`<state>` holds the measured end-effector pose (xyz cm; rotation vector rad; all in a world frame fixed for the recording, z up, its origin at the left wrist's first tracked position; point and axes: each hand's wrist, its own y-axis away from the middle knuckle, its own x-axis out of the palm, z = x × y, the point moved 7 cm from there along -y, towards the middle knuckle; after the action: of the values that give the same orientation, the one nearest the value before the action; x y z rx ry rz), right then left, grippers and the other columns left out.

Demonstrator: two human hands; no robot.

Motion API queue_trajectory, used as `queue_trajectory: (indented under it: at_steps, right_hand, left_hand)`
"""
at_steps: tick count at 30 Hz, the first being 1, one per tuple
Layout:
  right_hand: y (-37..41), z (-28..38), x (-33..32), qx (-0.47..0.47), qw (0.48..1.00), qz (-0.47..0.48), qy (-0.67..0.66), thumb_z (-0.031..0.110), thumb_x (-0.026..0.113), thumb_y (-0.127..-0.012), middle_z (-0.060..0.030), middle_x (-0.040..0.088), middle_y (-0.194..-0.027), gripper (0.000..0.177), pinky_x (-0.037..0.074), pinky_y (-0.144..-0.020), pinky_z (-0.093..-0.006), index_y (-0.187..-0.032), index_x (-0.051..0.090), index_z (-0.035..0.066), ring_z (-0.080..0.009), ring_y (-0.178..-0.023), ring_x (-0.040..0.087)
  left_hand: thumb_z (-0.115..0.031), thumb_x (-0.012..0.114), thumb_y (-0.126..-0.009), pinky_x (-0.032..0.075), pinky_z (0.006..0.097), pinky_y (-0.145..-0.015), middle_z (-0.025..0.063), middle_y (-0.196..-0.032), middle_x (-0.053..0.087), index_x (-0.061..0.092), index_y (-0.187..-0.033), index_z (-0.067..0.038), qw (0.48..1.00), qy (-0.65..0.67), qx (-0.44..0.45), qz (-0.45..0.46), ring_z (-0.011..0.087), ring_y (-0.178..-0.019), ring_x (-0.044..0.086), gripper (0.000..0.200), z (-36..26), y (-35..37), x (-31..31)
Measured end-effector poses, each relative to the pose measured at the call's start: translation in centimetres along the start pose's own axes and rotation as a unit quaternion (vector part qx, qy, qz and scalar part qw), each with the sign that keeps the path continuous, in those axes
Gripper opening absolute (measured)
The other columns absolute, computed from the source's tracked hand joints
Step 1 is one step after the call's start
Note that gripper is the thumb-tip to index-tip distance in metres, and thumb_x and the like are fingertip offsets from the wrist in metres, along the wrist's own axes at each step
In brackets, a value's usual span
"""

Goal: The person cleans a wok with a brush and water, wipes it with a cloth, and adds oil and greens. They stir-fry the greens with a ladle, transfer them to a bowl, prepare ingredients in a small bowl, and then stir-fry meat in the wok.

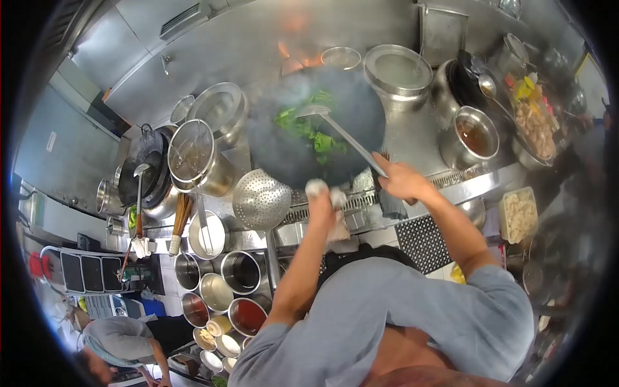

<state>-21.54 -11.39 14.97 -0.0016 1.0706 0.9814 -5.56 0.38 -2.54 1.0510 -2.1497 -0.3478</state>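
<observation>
A large dark wok sits over the stove, with smoke or steam above it and flames behind. Green leafy vegetables lie inside. My left hand is closed round a white cloth at the wok's near rim. In my right hand is the handle of a long metal ladle, fingers wrapped round it; its head rests among the greens.
A perforated strainer lies left of the wok. Pots of sauce stand at lower left, near a co-worker. A pot of brown liquid and a tray of pale food are at right.
</observation>
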Motion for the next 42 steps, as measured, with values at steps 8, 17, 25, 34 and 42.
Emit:
queue_trajectory:
  at_steps: [8, 17, 25, 34, 42]
  right_hand:
    - [3.5, -2.4, -2.4, -0.073, 0.996, 0.059, 0.010, 0.019, 0.053, -0.083, -0.0179, 0.065, -0.079, 0.065, 0.051, -0.056, -0.0408, -0.144, 0.029, 0.010, -0.0305, -0.056, 0.062]
    - [8.2, -4.6, -1.6, -0.298, 0.934, -0.190, 0.047, 0.014, 0.055, -0.084, -0.0219, 0.066, -0.084, 0.062, 0.050, -0.052, -0.0354, -0.142, 0.034, 0.007, -0.0295, -0.053, 0.060]
    - [-3.0, -2.4, 0.4, -0.055, 0.978, -0.089, -0.183, 0.018, 0.054, -0.083, -0.0059, 0.055, -0.060, 0.064, 0.042, -0.042, -0.0311, -0.144, 0.034, 0.012, -0.0147, -0.043, 0.050]
    - [1.4, -1.6, -0.5, -0.076, 0.992, 0.072, -0.072, 0.019, 0.050, -0.082, -0.0072, 0.055, -0.058, 0.066, 0.043, -0.040, -0.0311, -0.145, 0.031, 0.018, -0.0163, -0.039, 0.050]
    - [0.7, 0.8, 0.3, -0.106, 0.989, 0.068, -0.074, 0.019, 0.055, -0.084, -0.0094, 0.060, -0.066, 0.065, 0.045, -0.045, -0.0300, -0.144, 0.031, 0.010, -0.0145, -0.045, 0.053]
  left_hand:
    - [-0.015, 0.050, -0.089, 0.042, 0.0260, -0.042, 0.0075, -0.081, 0.058, 0.051, -0.098, -0.007, 0.999, -0.003, -0.021, 0.026, 0.0160, -0.061, 0.058, 0.013, -4.0, -3.2, 1.6]
    - [-0.002, 0.047, -0.084, 0.046, 0.0282, -0.041, 0.0104, -0.097, 0.057, 0.046, -0.113, -0.006, 0.994, 0.074, 0.034, -0.075, 0.0192, -0.071, 0.062, 0.029, -3.0, 2.2, -0.3]
    - [-0.020, 0.052, -0.090, 0.040, 0.0233, -0.039, 0.0047, -0.081, 0.060, 0.054, -0.096, -0.009, 0.997, 0.019, -0.074, 0.005, 0.0154, -0.065, 0.059, 0.013, -5.3, -4.4, 1.1]
    - [-0.010, 0.051, -0.087, 0.039, 0.0265, -0.038, 0.0050, -0.081, 0.058, 0.052, -0.099, -0.007, 0.998, 0.051, -0.018, -0.026, 0.0160, -0.064, 0.058, 0.013, -3.4, -2.4, 1.9]
    - [-0.016, 0.050, -0.090, 0.046, 0.0299, -0.050, 0.0099, -0.095, 0.061, 0.055, -0.104, -0.008, 0.965, -0.228, 0.133, -0.008, 0.0191, -0.078, 0.061, 0.017, -4.3, -0.6, 1.4]
